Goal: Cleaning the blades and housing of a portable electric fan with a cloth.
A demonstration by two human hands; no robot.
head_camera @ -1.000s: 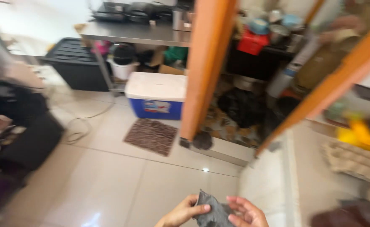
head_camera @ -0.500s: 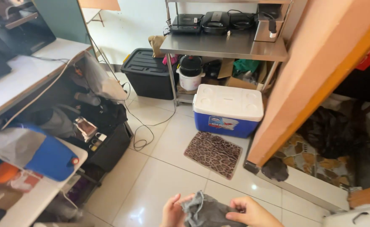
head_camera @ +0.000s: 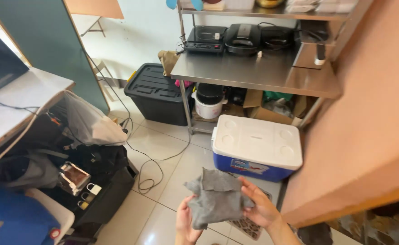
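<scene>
both hands, left hand (head_camera: 187, 221) and right hand (head_camera: 259, 208), grip a crumpled grey cloth (head_camera: 216, 199) above the tiled floor (head_camera: 163, 154), folding apparently barely begun.

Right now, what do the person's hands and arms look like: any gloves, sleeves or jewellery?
Both the left hand and the right hand are bare, with no gloves. No rings or watch show. The right forearm is uncovered to the frame edge, with no sleeve in view.

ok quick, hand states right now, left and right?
Left hand: closed on the lower left edge of the grey cloth.
Right hand: closed on the cloth's right side, fingers pinching it.
</scene>
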